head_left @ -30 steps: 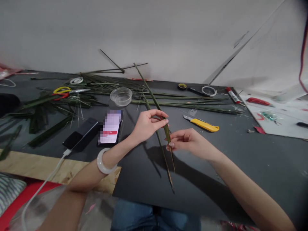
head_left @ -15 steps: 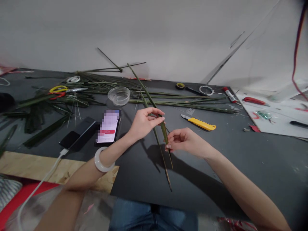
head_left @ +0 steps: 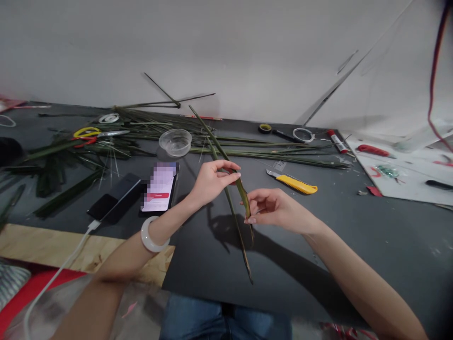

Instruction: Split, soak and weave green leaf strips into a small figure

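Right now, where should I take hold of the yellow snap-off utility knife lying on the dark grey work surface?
Grip its yellow ribbed handle from above, coming in from the handle's right end with your right hand, the nearer one. The knife lies flat, its metal blade end pointing left, so that end stays clear of your palm.

leaf strip (head_left: 231, 212) partly behind L hand (head_left: 212, 184), phone screen (head_left: 159, 186) pixelated, red cord (head_left: 433, 71) cut off

One left hand (head_left: 212, 182) and one right hand (head_left: 279, 208); two long green leaf strips (head_left: 241, 194); one white bangle (head_left: 152, 234); one pair of scissors (head_left: 101, 134); one yellow utility knife (head_left: 295, 184); one clear plastic bowl (head_left: 175, 142); one lit phone (head_left: 159, 186); one dark phone (head_left: 115, 197); one roll of tape (head_left: 264, 128); one glue stick (head_left: 337, 140).
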`<state>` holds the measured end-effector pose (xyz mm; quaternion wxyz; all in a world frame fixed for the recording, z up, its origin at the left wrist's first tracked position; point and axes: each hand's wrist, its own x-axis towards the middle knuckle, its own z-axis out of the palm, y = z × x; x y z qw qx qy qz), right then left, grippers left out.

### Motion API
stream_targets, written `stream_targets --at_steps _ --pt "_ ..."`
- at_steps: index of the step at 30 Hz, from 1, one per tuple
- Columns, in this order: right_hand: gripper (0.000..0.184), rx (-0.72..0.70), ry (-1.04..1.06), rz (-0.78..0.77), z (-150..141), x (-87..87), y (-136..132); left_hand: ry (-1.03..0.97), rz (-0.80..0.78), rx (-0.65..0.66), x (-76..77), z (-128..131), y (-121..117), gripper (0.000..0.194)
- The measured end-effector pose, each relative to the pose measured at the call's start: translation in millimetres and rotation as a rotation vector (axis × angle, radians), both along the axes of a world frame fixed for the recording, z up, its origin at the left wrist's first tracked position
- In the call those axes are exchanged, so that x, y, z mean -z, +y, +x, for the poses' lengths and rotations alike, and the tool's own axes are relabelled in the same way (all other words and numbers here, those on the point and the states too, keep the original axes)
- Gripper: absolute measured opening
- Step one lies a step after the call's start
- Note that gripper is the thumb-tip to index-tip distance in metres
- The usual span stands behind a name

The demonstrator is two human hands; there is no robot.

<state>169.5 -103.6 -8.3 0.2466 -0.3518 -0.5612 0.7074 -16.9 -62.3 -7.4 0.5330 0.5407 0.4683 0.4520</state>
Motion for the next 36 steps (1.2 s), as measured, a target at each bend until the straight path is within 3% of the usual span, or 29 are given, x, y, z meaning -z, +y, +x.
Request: stream_targets --at_steps 10,21,24,28,32,36 --pt "0.035 -0.008 0.062 -0.064 2.6 2.6 5.2 0.026 0.064 -0.058 9.8 -2.1 6.1 0.015" --pt "0.041 0.096 -0.065 -0.106 8.7 0.7 11.3 0.143 0.145 -0.069 18.1 -4.6 10.0 0.016" --pt "0.038 0.112 -0.133 -0.126 12.3 4.3 13.7 0.278 0.205 -0.066 24.5 -3.9 10.5 0.013" --pt "0.029 0.13 -0.235 -0.2 16.8 24.0 12.1 0.516 0.296 0.018 35.3 -2.6 10.8 0.011" --pt "0.022 0.152 -0.312 -0.195 18.6 44.8 5.0 0.788 0.256 0.169 50.7 1.2 6.4 0.032" --pt "0.019 0.19 -0.417 -0.105 16.9 57.6 -1.0 1.032 0.366 0.262 63.1 6.7 -3.9 0.041"
